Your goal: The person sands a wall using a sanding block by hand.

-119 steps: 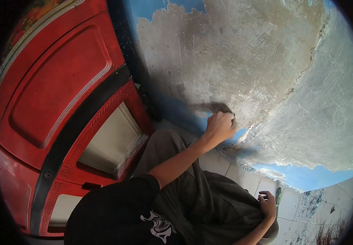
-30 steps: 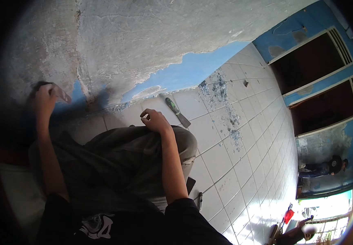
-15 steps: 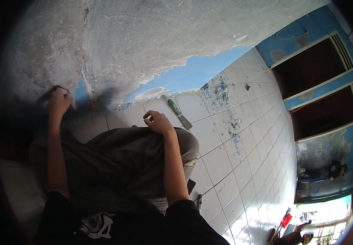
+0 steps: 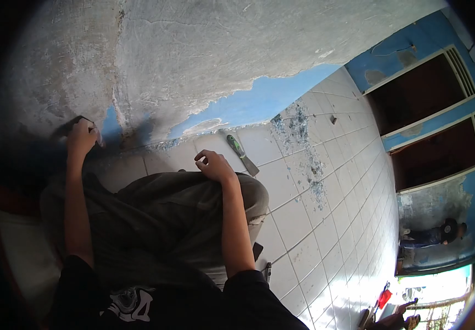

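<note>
At the lower left of the wall, my left hand (image 4: 82, 138) is closed on a thin, flat, dark-edged piece (image 4: 87, 119), pressed close to the wall surface. Its exact kind is hidden by the fingers and shadow. My right hand (image 4: 215, 166) rests on my right knee, its fingers loosely curled and apart, with nothing visible in them. Just beyond it, a scraper (image 4: 242, 155) with a green and grey handle lies on the tiles. The wall (image 4: 193, 49) is mostly bare grey plaster, with blue paint (image 4: 265, 96) left along its foot.
Blue paint flakes (image 4: 298, 126) are scattered over the white tiled floor (image 4: 336, 220). A small brown block (image 4: 333, 119) lies farther off. Two dark doorways (image 4: 435, 148) are at the right. One person (image 4: 440, 234) is by the far wall, another (image 4: 396, 319) near the bright opening.
My left hand has shifted very slightly along the wall, still gripping the flat piece. My right hand stays on the knee. The person at the bottom right has moved an arm.
</note>
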A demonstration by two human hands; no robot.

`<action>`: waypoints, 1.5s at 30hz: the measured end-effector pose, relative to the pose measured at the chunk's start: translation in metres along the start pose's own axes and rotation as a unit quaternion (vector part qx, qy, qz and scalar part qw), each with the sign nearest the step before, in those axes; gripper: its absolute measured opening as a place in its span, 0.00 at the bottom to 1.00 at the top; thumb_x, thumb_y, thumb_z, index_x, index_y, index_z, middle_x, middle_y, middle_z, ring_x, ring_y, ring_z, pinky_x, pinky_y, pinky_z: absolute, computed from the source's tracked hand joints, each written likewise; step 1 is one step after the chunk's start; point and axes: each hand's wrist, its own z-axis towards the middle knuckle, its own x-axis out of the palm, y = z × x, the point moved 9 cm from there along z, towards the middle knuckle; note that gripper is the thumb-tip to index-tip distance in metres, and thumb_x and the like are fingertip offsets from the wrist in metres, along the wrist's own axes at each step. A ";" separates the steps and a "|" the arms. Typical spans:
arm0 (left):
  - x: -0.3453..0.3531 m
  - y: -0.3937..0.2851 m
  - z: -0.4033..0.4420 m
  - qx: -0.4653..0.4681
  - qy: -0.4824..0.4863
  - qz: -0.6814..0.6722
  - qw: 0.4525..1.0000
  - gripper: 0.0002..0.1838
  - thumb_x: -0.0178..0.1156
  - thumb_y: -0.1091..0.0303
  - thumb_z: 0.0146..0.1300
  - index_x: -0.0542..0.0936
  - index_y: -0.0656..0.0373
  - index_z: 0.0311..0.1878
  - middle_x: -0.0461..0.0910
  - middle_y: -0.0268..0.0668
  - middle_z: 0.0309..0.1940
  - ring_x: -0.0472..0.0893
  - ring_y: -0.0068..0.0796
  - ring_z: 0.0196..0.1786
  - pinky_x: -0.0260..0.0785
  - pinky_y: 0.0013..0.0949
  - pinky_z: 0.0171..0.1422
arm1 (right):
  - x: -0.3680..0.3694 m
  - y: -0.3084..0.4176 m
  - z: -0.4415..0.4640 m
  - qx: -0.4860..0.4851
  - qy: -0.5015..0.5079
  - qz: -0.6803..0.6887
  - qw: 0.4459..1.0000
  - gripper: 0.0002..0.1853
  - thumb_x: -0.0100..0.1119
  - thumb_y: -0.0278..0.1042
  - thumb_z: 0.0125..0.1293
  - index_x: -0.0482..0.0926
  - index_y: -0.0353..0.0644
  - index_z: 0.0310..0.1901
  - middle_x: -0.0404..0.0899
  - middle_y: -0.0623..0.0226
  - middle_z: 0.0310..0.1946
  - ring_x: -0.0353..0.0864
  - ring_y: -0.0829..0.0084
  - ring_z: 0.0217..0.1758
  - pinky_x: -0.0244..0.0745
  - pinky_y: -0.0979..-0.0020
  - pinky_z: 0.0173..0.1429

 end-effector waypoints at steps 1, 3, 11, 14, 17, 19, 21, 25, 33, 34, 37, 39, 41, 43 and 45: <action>-0.005 0.001 0.004 0.024 -0.033 0.008 0.999 0.11 0.54 0.63 0.53 0.77 0.59 0.36 0.79 0.46 0.35 0.78 0.46 0.40 0.68 0.42 0.44 | -0.003 0.000 0.001 0.000 -0.002 -0.003 1.000 0.13 0.56 0.37 0.56 0.77 0.44 0.43 0.80 0.56 0.36 0.78 0.60 0.43 0.71 0.64 0.49; -0.055 -0.023 -0.015 0.072 -0.125 -0.023 0.989 0.11 0.52 0.63 0.55 0.77 0.59 0.36 0.78 0.47 0.35 0.78 0.47 0.41 0.68 0.41 0.43 | 0.000 -0.001 0.000 0.008 0.001 0.006 1.000 0.13 0.56 0.37 0.56 0.78 0.44 0.43 0.80 0.57 0.36 0.78 0.60 0.42 0.71 0.64 0.49; -0.009 -0.001 -0.004 0.025 -0.067 0.065 0.995 0.10 0.54 0.63 0.54 0.78 0.58 0.35 0.78 0.47 0.36 0.77 0.47 0.41 0.68 0.41 0.42 | -0.003 0.002 0.000 -0.007 -0.023 0.003 1.000 0.12 0.57 0.35 0.54 0.78 0.44 0.40 0.81 0.58 0.33 0.79 0.60 0.41 0.72 0.63 0.49; 0.005 0.007 0.006 0.029 -0.022 0.041 0.998 0.11 0.54 0.63 0.54 0.78 0.59 0.35 0.79 0.45 0.36 0.77 0.47 0.41 0.68 0.41 0.42 | -0.006 0.002 0.001 -0.010 -0.030 0.004 0.999 0.12 0.57 0.35 0.54 0.78 0.44 0.40 0.81 0.58 0.33 0.79 0.60 0.41 0.72 0.63 0.49; -0.058 -0.012 -0.005 0.088 -0.105 -0.042 0.990 0.12 0.55 0.63 0.53 0.77 0.60 0.36 0.79 0.45 0.36 0.77 0.48 0.41 0.68 0.42 0.44 | -0.004 0.001 -0.001 -0.001 -0.025 0.015 1.000 0.12 0.57 0.36 0.54 0.78 0.44 0.40 0.81 0.58 0.33 0.79 0.60 0.41 0.72 0.63 0.50; -0.075 -0.011 -0.011 0.068 -0.137 -0.056 0.987 0.12 0.56 0.61 0.53 0.77 0.60 0.35 0.79 0.45 0.36 0.77 0.48 0.42 0.68 0.43 0.45 | -0.004 0.001 0.000 0.003 -0.020 0.016 1.000 0.12 0.57 0.36 0.54 0.78 0.44 0.40 0.81 0.58 0.34 0.79 0.60 0.42 0.72 0.63 0.50; -0.050 -0.014 -0.013 0.045 -0.109 -0.010 0.993 0.13 0.56 0.60 0.53 0.77 0.59 0.36 0.79 0.45 0.36 0.77 0.48 0.42 0.68 0.43 0.45 | -0.003 0.001 0.001 -0.006 -0.024 0.003 1.000 0.12 0.57 0.36 0.54 0.78 0.44 0.40 0.81 0.57 0.34 0.79 0.59 0.42 0.72 0.64 0.50; -0.026 -0.016 -0.014 0.054 -0.113 0.028 0.992 0.13 0.56 0.58 0.53 0.77 0.59 0.35 0.79 0.46 0.34 0.77 0.48 0.42 0.68 0.43 0.43 | -0.004 0.000 0.000 -0.003 -0.024 0.001 1.000 0.12 0.57 0.36 0.54 0.78 0.44 0.40 0.81 0.57 0.34 0.79 0.59 0.42 0.72 0.64 0.50; -0.036 -0.005 -0.004 0.066 -0.108 -0.025 0.992 0.13 0.57 0.59 0.54 0.77 0.60 0.34 0.78 0.46 0.31 0.78 0.47 0.40 0.68 0.44 0.42 | -0.002 0.001 0.001 -0.002 -0.019 0.003 1.000 0.12 0.57 0.36 0.54 0.78 0.44 0.40 0.81 0.57 0.34 0.79 0.59 0.42 0.72 0.63 0.50; -0.009 0.001 0.003 0.051 -0.066 0.021 0.996 0.13 0.57 0.59 0.53 0.77 0.59 0.34 0.78 0.46 0.33 0.77 0.46 0.41 0.68 0.44 0.43 | -0.003 0.001 0.001 0.001 -0.021 0.004 1.000 0.12 0.57 0.36 0.54 0.78 0.44 0.40 0.81 0.57 0.34 0.79 0.59 0.42 0.72 0.63 0.50; 0.023 0.009 0.008 0.046 -0.037 0.042 0.997 0.13 0.57 0.59 0.52 0.76 0.56 0.37 0.78 0.46 0.35 0.77 0.46 0.42 0.68 0.45 0.45 | -0.003 0.001 -0.001 -0.003 -0.025 0.011 1.000 0.12 0.57 0.35 0.53 0.78 0.44 0.40 0.81 0.57 0.34 0.79 0.59 0.43 0.71 0.63 0.50; 0.001 0.000 0.006 0.063 -0.047 0.052 0.996 0.13 0.56 0.58 0.54 0.77 0.57 0.38 0.78 0.45 0.35 0.78 0.46 0.40 0.69 0.42 0.44 | -0.002 -0.002 0.001 0.003 -0.023 0.022 0.999 0.12 0.57 0.35 0.53 0.78 0.44 0.40 0.81 0.57 0.34 0.78 0.59 0.43 0.71 0.63 0.51; -0.050 -0.008 0.001 0.147 -0.092 -0.018 0.985 0.13 0.54 0.62 0.57 0.77 0.61 0.38 0.79 0.46 0.31 0.80 0.40 0.33 0.69 0.36 0.39 | -0.002 -0.003 0.001 0.006 -0.023 0.026 0.999 0.12 0.57 0.35 0.53 0.78 0.44 0.40 0.81 0.57 0.34 0.78 0.59 0.43 0.71 0.63 0.51; -0.076 -0.009 -0.009 0.142 -0.150 -0.041 0.978 0.12 0.53 0.63 0.57 0.77 0.62 0.38 0.79 0.46 0.29 0.81 0.38 0.31 0.69 0.35 0.37 | -0.001 -0.003 0.003 0.006 -0.021 0.030 0.999 0.12 0.57 0.35 0.52 0.79 0.44 0.40 0.80 0.57 0.34 0.78 0.59 0.43 0.71 0.63 0.51; -0.063 0.005 0.001 0.125 -0.110 -0.104 0.980 0.13 0.54 0.63 0.58 0.77 0.63 0.39 0.79 0.45 0.27 0.82 0.35 0.30 0.69 0.35 0.37 | 0.000 -0.003 0.005 0.003 -0.015 0.022 1.000 0.12 0.56 0.35 0.52 0.79 0.44 0.40 0.80 0.57 0.34 0.78 0.58 0.43 0.71 0.63 0.51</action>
